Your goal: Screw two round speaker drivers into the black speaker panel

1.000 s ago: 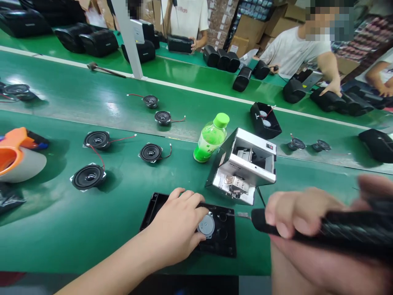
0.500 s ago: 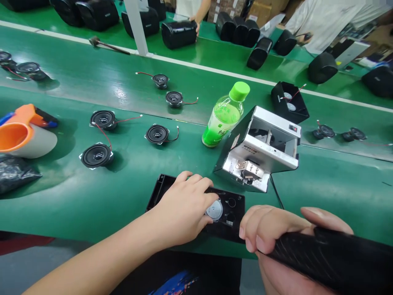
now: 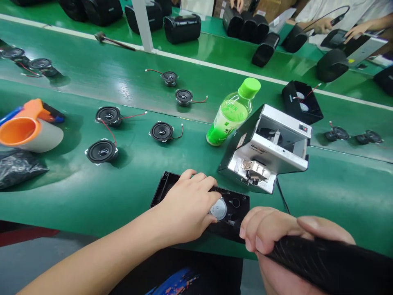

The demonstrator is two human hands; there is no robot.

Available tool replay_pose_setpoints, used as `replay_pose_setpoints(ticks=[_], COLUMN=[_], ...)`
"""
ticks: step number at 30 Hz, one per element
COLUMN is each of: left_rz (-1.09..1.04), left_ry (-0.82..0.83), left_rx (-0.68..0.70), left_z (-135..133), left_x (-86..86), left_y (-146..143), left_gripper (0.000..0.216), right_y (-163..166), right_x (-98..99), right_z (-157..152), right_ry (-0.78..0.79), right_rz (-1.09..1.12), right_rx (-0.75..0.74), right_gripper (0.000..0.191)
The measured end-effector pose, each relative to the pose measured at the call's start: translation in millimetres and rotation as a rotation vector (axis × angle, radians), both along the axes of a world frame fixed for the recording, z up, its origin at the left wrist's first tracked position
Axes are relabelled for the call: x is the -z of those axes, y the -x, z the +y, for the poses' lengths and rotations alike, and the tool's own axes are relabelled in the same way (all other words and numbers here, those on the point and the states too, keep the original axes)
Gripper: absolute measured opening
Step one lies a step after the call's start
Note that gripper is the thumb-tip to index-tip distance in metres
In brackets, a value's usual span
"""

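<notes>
Two hands: both are at the near edge of the green table (image 3: 61, 196), by the black panel (image 3: 166, 186).
Landmark: every place below is told from the black panel.
Far left: an orange and white scoop (image 3: 27, 131) lies on its side, well left of the panel, with a black bag (image 3: 18, 168) just under it.
Loose speakers: three round speakers (image 3: 102, 150) with red wires sit up and left of the panel, well apart from it.
Left hand: the left hand (image 3: 187, 209) lies flat on top of the panel, fingers together and bent, pressing it down. The thumb tip touches the silver disc (image 3: 218, 209) set in the panel.
Left arm: bare and stretched out, it comes in low from the bottom left.
Doing it well: I think the panel must not slide, so the left hand should push straight down, and the tool tip should stand straight on the screw hole.
Bottle: a green bottle (image 3: 231, 112) stands above the panel.
Metal box: a silver box (image 3: 270, 151) sits just up and right of the panel.
Right hand: the right hand (image 3: 276, 241) is just right of the panel, wrapped tight around a black tool handle (image 3: 331, 266).
Tool tip: it is hidden behind the fingers, so I cannot tell if it touches the panel.
</notes>
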State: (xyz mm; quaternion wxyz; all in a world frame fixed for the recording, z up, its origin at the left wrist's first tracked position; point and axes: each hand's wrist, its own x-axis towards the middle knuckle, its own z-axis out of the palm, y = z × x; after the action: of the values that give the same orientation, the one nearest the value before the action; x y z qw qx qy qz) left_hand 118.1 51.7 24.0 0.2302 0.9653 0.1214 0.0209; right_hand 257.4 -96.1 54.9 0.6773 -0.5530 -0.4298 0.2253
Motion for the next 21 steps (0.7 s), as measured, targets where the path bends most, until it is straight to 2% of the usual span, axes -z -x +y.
replay_pose_setpoints(ticks=[3, 7, 10, 13, 17, 21], left_rz=[-0.027, -0.047, -0.045, -0.042, -0.051, -0.076], left_ry=[-0.009, -0.025, -0.033, -0.033, -0.021, 0.002], left_rx=[-0.01, -0.015, -0.018, -0.018, -0.033, -0.05], left_z=[-3.1, -5.7, -5.4, -5.0, -5.7, -5.6], left_x=[3.1, 5.5, 5.2, 4.3, 4.4, 5.8], left_y=[2.8, 4.5, 3.3, 2.5, 3.6, 4.5], left_gripper=[0.032, 0.035, 0.035, 0.036, 0.039, 0.04], right_y=[1.2, 2.4, 6.6, 14.9, 21.1, 7.1], right_x=[7.2, 11.5, 13.0, 18.1, 22.7, 7.8], right_z=[-9.4, -16.7, -17.5, -17.7, -19.8, -27.2], right_ry=[-0.133, -0.11, -0.071, -0.12, -0.092, -0.041], right_rz=[-0.003, -0.059, -0.063, -0.086, -0.056, -0.019], right_rx=[-0.115, -0.183, -0.139, -0.089, 0.035, 0.117], right_gripper=[0.026, 0.03, 0.026, 0.024, 0.029, 0.02])
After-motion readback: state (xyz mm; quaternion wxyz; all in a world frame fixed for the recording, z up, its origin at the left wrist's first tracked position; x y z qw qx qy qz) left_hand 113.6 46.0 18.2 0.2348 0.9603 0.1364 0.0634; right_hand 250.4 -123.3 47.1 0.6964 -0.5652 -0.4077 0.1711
